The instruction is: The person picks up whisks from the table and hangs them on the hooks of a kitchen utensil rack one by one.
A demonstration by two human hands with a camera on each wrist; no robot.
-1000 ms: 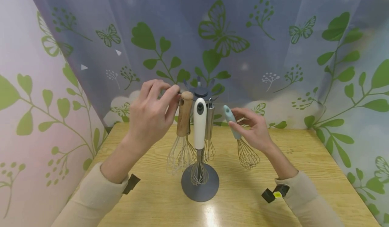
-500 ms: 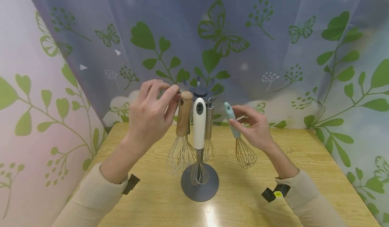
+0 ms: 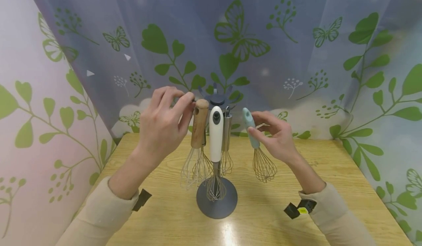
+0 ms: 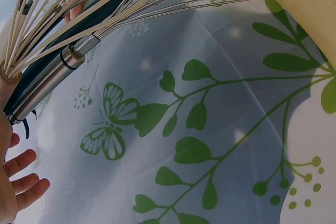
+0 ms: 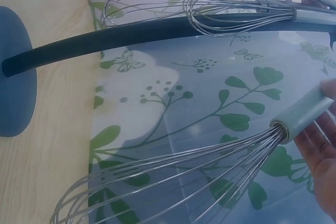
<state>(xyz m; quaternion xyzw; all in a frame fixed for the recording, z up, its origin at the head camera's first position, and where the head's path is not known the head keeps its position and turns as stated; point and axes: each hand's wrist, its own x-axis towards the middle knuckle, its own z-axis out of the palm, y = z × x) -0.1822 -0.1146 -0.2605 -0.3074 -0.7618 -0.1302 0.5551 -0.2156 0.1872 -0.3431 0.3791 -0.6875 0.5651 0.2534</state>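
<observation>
My right hand (image 3: 278,138) pinches the light blue handle of a wire whisk (image 3: 249,119), right of the dark grey whisk stand (image 3: 227,205) and apart from it. In the right wrist view the whisk's wire loops (image 5: 173,171) hang free, below the handle. My left hand (image 3: 163,119) is raised at the stand's left side, thumb and forefinger pinching a dark hook tip beside a wooden-handled whisk (image 3: 198,132). Its other fingers (image 4: 26,184) are spread in the left wrist view. A white-handled whisk (image 3: 216,140) hangs at the front, a steel-handled whisk (image 3: 227,134) behind it.
The stand's round base rests on a wood-grain table (image 3: 158,216). Another whisk is partly hidden behind the wooden one. Behind the table hangs a patterned curtain (image 3: 197,19) with green leaves and butterflies, and similar sheets close off both sides.
My right hand has brought the blue whisk slightly up, and its wire end has swung left toward the stand. My left hand and the hanging whisks have stayed in place.
</observation>
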